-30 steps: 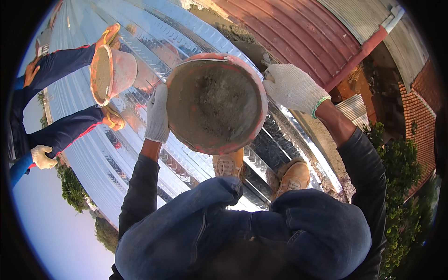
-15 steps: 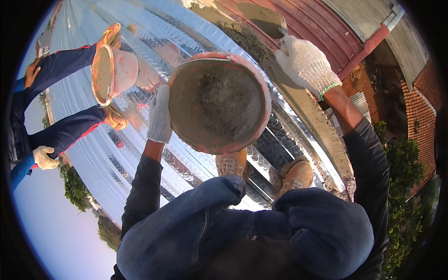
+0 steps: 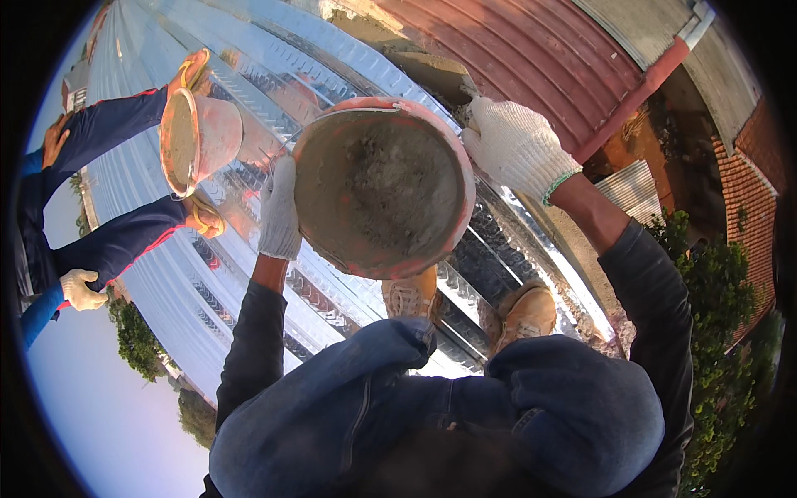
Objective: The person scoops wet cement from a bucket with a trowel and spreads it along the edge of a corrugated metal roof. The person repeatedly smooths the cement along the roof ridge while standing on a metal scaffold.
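left fingers [image 3: 281, 212] hold a bucket [image 3: 390, 272], right fingers [image 3: 496, 133] seemingly a trowel [image 3: 436, 76], another pail [image 3: 220, 130] nearby.

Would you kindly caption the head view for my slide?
Left hand on a bucket of grey mix, right hand holding a trowel.

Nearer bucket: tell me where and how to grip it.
Grip the bucket, I'd say, at the left of its rim, left hand in from the left: the mouth faces the camera with its round edge exposed, and the right hand apparently holds a trowel.
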`<state>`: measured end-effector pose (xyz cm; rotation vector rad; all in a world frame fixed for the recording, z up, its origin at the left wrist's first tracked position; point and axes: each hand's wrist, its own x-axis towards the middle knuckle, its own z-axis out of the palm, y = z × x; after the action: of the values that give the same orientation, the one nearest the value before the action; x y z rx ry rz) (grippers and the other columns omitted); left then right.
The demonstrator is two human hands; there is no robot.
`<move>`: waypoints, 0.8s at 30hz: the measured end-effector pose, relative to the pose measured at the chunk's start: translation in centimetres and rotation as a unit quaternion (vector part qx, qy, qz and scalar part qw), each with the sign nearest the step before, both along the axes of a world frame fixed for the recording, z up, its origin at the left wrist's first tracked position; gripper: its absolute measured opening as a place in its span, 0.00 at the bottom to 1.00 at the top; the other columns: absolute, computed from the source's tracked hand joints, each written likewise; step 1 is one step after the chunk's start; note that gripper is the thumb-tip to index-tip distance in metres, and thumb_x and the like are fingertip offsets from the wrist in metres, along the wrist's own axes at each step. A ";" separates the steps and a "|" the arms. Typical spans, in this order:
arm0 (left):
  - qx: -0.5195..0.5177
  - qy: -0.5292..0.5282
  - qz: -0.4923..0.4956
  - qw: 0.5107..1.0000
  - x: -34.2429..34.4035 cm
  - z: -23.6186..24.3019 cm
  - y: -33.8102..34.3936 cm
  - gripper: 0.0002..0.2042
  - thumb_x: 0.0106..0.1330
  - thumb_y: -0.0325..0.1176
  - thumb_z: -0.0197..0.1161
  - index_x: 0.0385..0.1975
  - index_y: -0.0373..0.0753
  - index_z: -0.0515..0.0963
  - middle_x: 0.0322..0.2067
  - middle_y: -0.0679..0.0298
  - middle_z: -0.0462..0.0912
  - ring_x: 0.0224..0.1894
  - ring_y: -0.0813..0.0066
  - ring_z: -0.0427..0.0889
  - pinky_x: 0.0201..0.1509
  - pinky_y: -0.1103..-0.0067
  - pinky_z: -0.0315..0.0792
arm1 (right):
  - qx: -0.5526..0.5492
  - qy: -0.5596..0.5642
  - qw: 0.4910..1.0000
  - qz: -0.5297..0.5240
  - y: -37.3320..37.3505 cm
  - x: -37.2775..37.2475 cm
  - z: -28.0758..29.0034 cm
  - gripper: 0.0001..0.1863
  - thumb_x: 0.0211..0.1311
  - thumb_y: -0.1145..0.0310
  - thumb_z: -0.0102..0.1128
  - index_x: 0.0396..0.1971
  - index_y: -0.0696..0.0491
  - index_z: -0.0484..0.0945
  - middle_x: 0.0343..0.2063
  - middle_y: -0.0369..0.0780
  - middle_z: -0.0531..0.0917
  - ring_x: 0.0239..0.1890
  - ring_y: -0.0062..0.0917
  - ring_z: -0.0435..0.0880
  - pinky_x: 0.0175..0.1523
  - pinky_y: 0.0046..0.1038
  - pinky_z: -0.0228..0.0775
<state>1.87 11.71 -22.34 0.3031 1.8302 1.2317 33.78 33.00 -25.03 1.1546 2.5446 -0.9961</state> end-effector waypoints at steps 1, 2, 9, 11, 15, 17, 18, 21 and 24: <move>-0.003 0.007 -0.008 1.000 -0.1 0.1 -0.2 0.21 0.87 0.53 0.63 0.60 0.40 0.84 0.53 0.67 0.89 0.53 0.78 0.88 0.55 0.75 0.83 | 0.004 0.003 1.000 -0.004 0.4 0.0 0.1 0.20 0.79 0.56 0.62 0.54 0.59 0.82 0.42 0.54 0.91 0.46 0.52 0.93 0.51 0.51 0.86; -0.006 0.014 -0.016 1.000 -0.3 0.1 -0.4 0.22 0.87 0.53 0.63 0.60 0.40 0.84 0.54 0.66 0.89 0.53 0.78 0.88 0.55 0.75 0.83 | 0.039 0.022 0.999 -0.023 0.7 0.0 -0.5 0.20 0.79 0.56 0.62 0.54 0.59 0.82 0.41 0.53 0.91 0.46 0.52 0.93 0.51 0.51 0.86; -0.001 0.016 -0.025 1.000 0.3 0.2 0.0 0.23 0.87 0.54 0.63 0.61 0.38 0.85 0.54 0.66 0.89 0.53 0.78 0.87 0.56 0.74 0.83 | 0.135 0.010 0.991 -0.017 2.7 0.1 -2.7 0.17 0.74 0.65 0.61 0.50 0.65 0.83 0.36 0.56 0.92 0.42 0.51 0.96 0.46 0.51 0.88; -0.006 0.016 -0.033 0.999 -0.2 0.2 -0.1 0.23 0.87 0.54 0.63 0.61 0.38 0.84 0.55 0.66 0.89 0.53 0.78 0.87 0.56 0.74 0.83 | 0.139 0.013 0.990 -0.023 0.9 0.3 -3.0 0.16 0.73 0.67 0.63 0.49 0.65 0.83 0.37 0.55 0.92 0.41 0.50 0.96 0.43 0.50 0.89; -0.036 0.024 -0.083 0.996 -1.4 -0.4 -0.6 0.34 0.88 0.61 0.57 0.76 0.37 0.76 0.68 0.61 0.84 0.66 0.71 0.85 0.68 0.71 0.82 | 0.108 -0.013 0.994 -0.006 -2.3 1.0 -2.2 0.16 0.76 0.63 0.65 0.50 0.61 0.79 0.36 0.54 0.91 0.38 0.50 0.95 0.38 0.48 0.89; -0.010 0.015 -0.043 0.999 -1.0 -0.6 -0.4 0.27 0.87 0.56 0.62 0.67 0.38 0.81 0.59 0.64 0.87 0.57 0.76 0.86 0.59 0.74 0.83 | 0.089 -0.025 0.996 -0.011 -2.9 1.1 -2.1 0.18 0.77 0.60 0.64 0.52 0.60 0.78 0.36 0.53 0.90 0.38 0.50 0.94 0.41 0.49 0.89; 0.002 0.011 -0.022 1.000 -0.7 -0.5 -0.3 0.24 0.86 0.54 0.65 0.63 0.38 0.83 0.54 0.66 0.89 0.53 0.78 0.87 0.54 0.75 0.83 | 0.072 -0.021 0.997 -0.010 -2.6 1.1 -1.8 0.17 0.77 0.60 0.64 0.52 0.59 0.79 0.36 0.53 0.90 0.39 0.50 0.94 0.42 0.49 0.89; -0.003 0.019 -0.014 1.000 -0.4 0.0 0.0 0.24 0.86 0.54 0.64 0.64 0.38 0.83 0.55 0.65 0.89 0.52 0.78 0.87 0.54 0.76 0.83 | 0.063 0.014 0.998 -0.017 -0.7 1.1 -1.2 0.17 0.77 0.60 0.64 0.53 0.58 0.80 0.37 0.52 0.90 0.41 0.50 0.94 0.45 0.50 0.88; -0.005 0.003 -0.024 1.000 -0.6 -0.2 -0.1 0.23 0.86 0.54 0.64 0.63 0.38 0.83 0.54 0.65 0.89 0.52 0.78 0.87 0.54 0.75 0.83 | 0.138 0.066 0.988 -0.026 1.7 0.4 -2.4 0.16 0.76 0.60 0.65 0.53 0.57 0.81 0.37 0.52 0.90 0.43 0.50 0.93 0.47 0.50 0.87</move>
<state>1.26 11.63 -22.53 0.3444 1.8242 1.1893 34.19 34.72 -27.45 1.2687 2.8416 -0.7717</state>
